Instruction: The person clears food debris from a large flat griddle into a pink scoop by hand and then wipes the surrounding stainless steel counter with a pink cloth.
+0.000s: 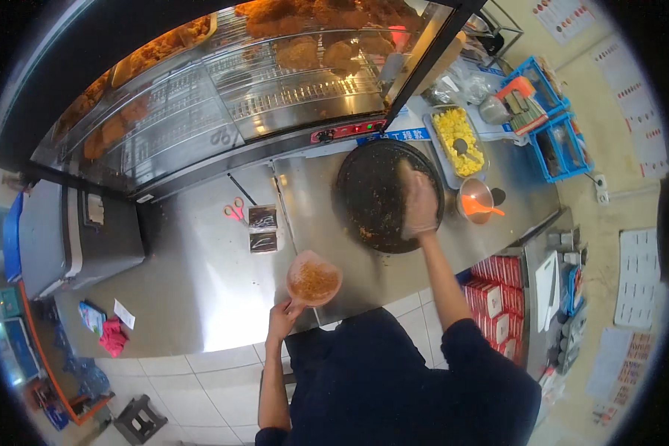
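Note:
My left hand [281, 320] is closed round the short handle of a pink scoop [293, 267], held over the front of the steel counter. Brown crumbs [314, 281] lie inside the scoop. In a clear plastic glove, my right hand [420, 204] reaches across the right part of a round black pan [372, 193]. Its fingers are stretched out, with nothing visible in them. Scattered brown bits dot the pan's dark surface. Just right of that hand stands a steel bowl [464, 195] with an orange spoon [483, 207] in it.
A tray of yellow chunks [449, 126] sits behind the bowl. Left of the pan lie pink scissors [236, 209] and two dark packets [262, 230]. A glass warming cabinet [223, 97] with fried food spans the back. Blue baskets [561, 147] stand at the right.

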Demonstrator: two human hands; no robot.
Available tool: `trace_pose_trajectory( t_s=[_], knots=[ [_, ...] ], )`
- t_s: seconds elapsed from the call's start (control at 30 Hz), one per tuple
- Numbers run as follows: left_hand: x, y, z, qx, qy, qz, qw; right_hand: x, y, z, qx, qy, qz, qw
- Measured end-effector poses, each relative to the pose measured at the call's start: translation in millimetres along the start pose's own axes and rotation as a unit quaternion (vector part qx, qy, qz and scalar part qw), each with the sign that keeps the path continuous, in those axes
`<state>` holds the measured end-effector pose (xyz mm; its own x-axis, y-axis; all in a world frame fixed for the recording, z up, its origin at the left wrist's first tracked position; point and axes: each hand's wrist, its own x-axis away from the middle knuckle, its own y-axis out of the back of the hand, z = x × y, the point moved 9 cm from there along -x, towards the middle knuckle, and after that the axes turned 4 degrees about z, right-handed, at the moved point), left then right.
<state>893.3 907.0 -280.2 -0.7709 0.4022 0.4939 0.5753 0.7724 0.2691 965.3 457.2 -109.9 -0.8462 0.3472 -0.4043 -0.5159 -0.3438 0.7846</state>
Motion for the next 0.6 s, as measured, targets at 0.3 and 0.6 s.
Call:
trace_pose_trajectory(
  t_s=[0.3,0.6],
  knots=[
    [-23.4,-75.9,-3.0,-0.034,0.072,-0.05,0.996,-22.7,-24.1,-121.9,-0.036,-0.077,0.096,0.992],
    [-40.0,-91.6,-29.3,-0.033,0.09,-0.047,0.994,-72.5,-82.3,-80.3,-0.075,0.056,-0.121,0.988]
  ],
)
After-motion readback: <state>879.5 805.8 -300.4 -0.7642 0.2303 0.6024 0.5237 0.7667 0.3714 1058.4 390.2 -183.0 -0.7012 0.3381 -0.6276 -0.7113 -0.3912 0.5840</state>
